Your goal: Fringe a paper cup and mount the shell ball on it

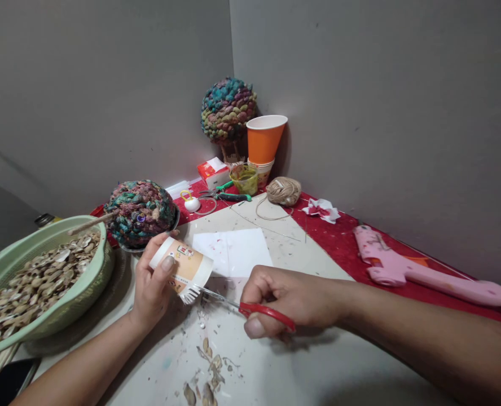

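Two hands on one cup (187, 260) — up above the white surface (301, 254), tilted over on its side, fringed end toward the scissors (271, 313). Left hand (154, 282): gripping the cup, thumb on the printed wall, fingers around the back. Right hand (271, 299): closed around the red scissor handles, blades toward the left, tips at the fringe (188, 294). Gap between blades: can't tell. Strips only along the lower part of that edge, upper part smooth.

Below, nearer the camera: loose shells (210, 366), scattered. Behind the cup: white paper (233, 254), flat. At left: green basket (70, 310) with lots more shells, plus a bumpy ball (140, 208) with a stick just beside it. Farther back: pliers (236, 197), twine (283, 190), orange cup (264, 144) near a second ball (228, 110). Far right, on red cloth (339, 242) — pink glue gun (403, 269).
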